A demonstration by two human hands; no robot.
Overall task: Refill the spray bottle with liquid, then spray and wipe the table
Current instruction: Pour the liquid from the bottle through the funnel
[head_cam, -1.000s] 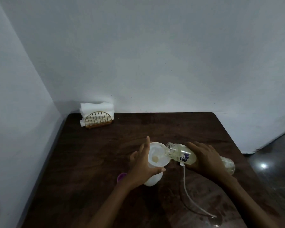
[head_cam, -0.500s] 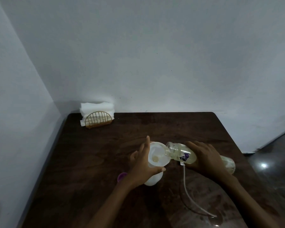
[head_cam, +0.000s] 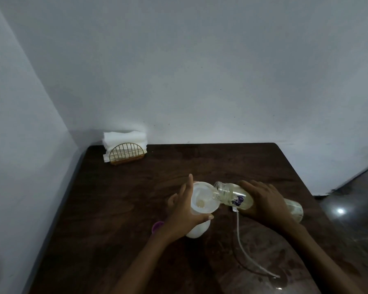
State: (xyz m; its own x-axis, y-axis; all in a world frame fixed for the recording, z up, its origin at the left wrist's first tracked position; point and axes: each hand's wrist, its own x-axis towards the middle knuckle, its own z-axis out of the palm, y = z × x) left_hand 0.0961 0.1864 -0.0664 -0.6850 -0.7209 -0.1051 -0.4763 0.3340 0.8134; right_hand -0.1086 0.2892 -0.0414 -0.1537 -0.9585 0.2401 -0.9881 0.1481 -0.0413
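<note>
Near the middle of the dark wooden table [head_cam: 123, 200] stands a white bottle [head_cam: 198, 230] with a white funnel [head_cam: 202, 194] in its mouth. My left hand [head_cam: 183, 211] is wrapped around the funnel and the bottle's neck. A clear bottle [head_cam: 232, 195] with a purple label and pale yellow liquid lies almost level in my right hand [head_cam: 266, 202]. Its open mouth is over the funnel's rim, and a little liquid pools in the funnel. A thin white dip tube [head_cam: 240, 240] lies on the table below the clear bottle.
A purple cap [head_cam: 157, 227] sits on the table just left of my left wrist. A gold wire holder with white napkins [head_cam: 125, 152] stands in the far left corner by the wall. Wet patches [head_cam: 283, 281] shine near the tube's far end.
</note>
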